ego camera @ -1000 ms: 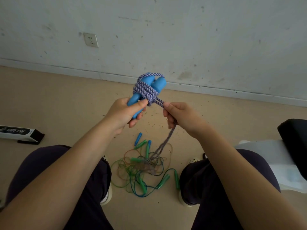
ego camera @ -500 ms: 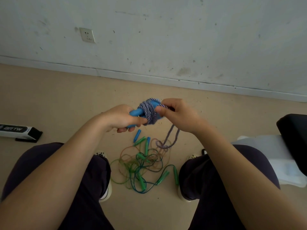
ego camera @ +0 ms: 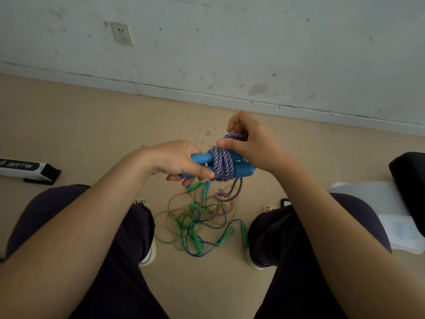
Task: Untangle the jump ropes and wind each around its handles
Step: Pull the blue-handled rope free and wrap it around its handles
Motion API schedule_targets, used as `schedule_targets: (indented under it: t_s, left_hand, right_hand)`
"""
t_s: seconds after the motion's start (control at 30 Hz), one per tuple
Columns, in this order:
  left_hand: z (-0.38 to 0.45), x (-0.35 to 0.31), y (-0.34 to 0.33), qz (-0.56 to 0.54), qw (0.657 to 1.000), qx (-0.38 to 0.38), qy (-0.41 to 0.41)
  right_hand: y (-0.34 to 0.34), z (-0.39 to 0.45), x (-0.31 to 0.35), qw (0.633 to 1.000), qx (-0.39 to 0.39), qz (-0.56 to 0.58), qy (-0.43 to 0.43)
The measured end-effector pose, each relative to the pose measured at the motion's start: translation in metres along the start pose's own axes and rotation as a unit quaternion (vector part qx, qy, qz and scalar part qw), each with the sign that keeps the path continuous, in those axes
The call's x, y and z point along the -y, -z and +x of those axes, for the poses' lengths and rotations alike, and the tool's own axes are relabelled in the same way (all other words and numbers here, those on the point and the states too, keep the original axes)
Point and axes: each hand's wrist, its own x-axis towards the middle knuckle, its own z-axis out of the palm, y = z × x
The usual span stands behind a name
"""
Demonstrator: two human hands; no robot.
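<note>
Two blue handles [ego camera: 241, 172] lie side by side, held level above the floor between the person's knees, with a purple-and-white braided rope [ego camera: 222, 164] wound around their middle in several turns.

Starting at the left, a white-and-black box [ego camera: 27, 168] with printed lettering lies on the beige floor [ego camera: 92, 125]. Farther back, one wall socket [ego camera: 122, 33] sits in the scuffed white wall [ego camera: 253, 42].

Next comes the left hand [ego camera: 177, 161], its fingers curled around the left ends of both handles and its thumb laid along the near handle up to the edge of the coils. It grasps them firmly.

To the right, the right hand [ego camera: 249, 143] sits over the far side of the bundle. Its thumb presses on top of the coils, and its curled fingers pinch a strand of the rope that arches up just behind. A short loop of the same rope hangs below the handles, ending above the floor.

Beneath the hands, a tangle of thin ropes [ego camera: 200, 222] in green, blue and reddish cord lies on the floor between the two shoes. At least five green handles [ego camera: 226, 236] show in it; the exact number of ropes cannot be told.

At the far right, a white bag [ego camera: 391, 215] and one black object [ego camera: 411, 180] sit at the frame's edge.
</note>
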Motion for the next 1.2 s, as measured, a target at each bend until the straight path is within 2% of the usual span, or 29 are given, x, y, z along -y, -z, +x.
schedule_targets:
  t_s: [0.17,0.37,0.47,0.57,0.73,0.9,1.1,1.2]
  left_hand:
    - [-0.001,0.0,-0.001,-0.013,1.0,-0.019,-0.002]
    - [0.0,0.0,-0.004,-0.055,0.998,-0.011,-0.001]
    - [-0.001,-0.002,-0.004,-0.084,0.996,-0.011,-0.012]
    - [-0.002,-0.003,-0.003,-0.099,0.995,-0.012,-0.022]
    - [-0.007,-0.003,0.0,-0.103,0.994,-0.004,-0.037]
    - [-0.01,-0.002,0.004,-0.113,0.992,-0.012,-0.055]
    - [-0.008,-0.003,0.001,-0.152,0.985,-0.047,-0.065]
    - [-0.008,-0.003,0.001,-0.182,0.978,-0.071,-0.073]
  right_hand:
    - [-0.002,0.001,-0.005,0.999,-0.02,-0.014,0.045]
    - [-0.004,0.001,-0.004,0.999,-0.036,-0.008,0.013]
    - [-0.002,0.003,-0.004,0.999,-0.049,-0.003,0.024]
    - [-0.003,0.003,-0.003,0.998,-0.018,0.047,0.025]
    - [0.004,-0.001,0.003,0.991,0.072,0.094,-0.06]
    - [0.01,-0.002,0.006,0.968,0.134,0.198,-0.072]
    - [0.012,-0.004,0.011,0.924,0.124,0.347,-0.105]
    - [0.01,-0.005,0.01,0.889,0.113,0.428,-0.115]
